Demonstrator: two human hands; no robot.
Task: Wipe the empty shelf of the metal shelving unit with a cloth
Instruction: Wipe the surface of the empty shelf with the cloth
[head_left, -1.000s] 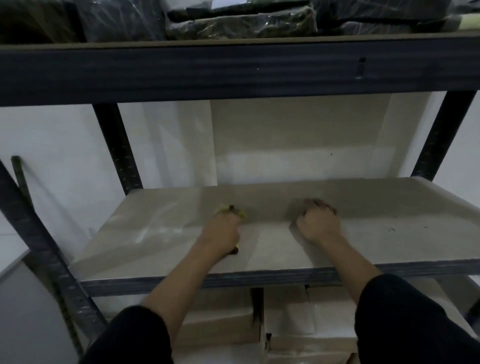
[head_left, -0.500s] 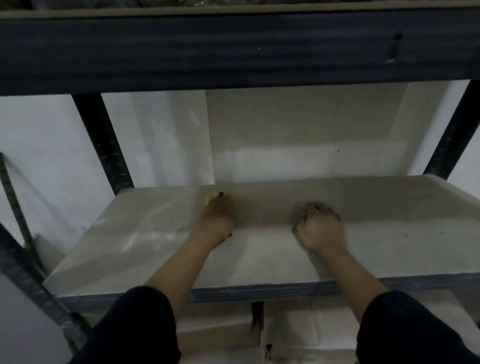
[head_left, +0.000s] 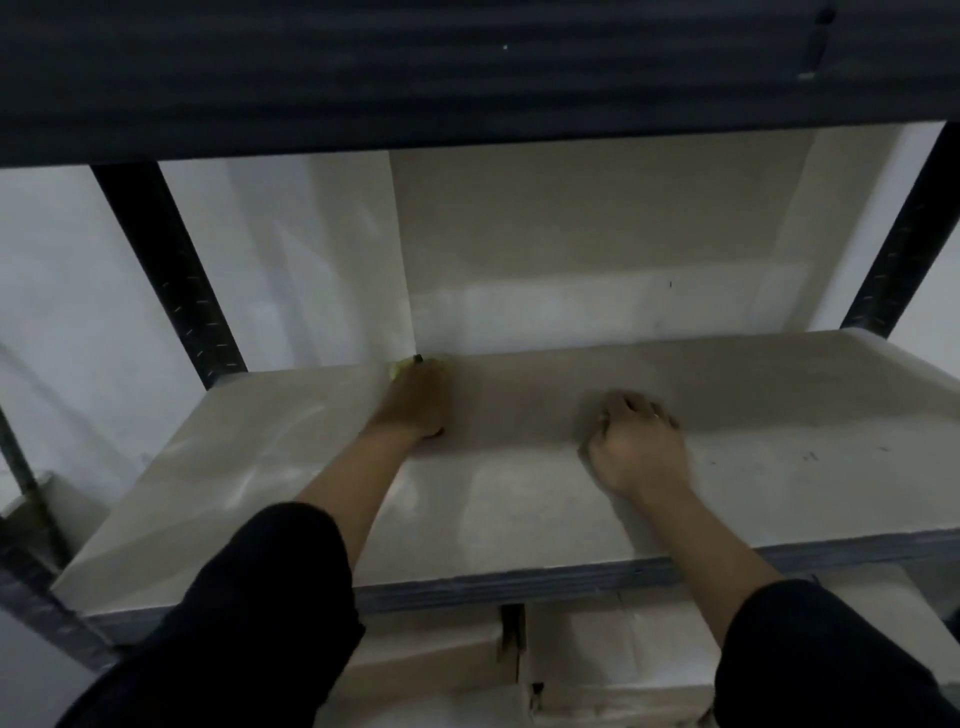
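The empty shelf (head_left: 779, 467) is a pale board in a dark metal frame. My left hand (head_left: 418, 402) presses a yellow cloth (head_left: 397, 368) down at the shelf's back edge, near the wall. Only a small corner of the cloth shows past my fingers. My right hand (head_left: 641, 449) rests as a closed fist on the middle of the board, with nothing visible in it.
A dark beam (head_left: 467, 67) of the shelf above hangs low across the top. Black uprights stand at the back left (head_left: 171, 275) and back right (head_left: 904, 228). Cardboard boxes (head_left: 613, 660) sit on the level below. A pale wall lies behind.
My left hand has slid the cloth away from me, from mid-shelf to the back edge. My right hand stays in about the same spot. The view has moved closer.
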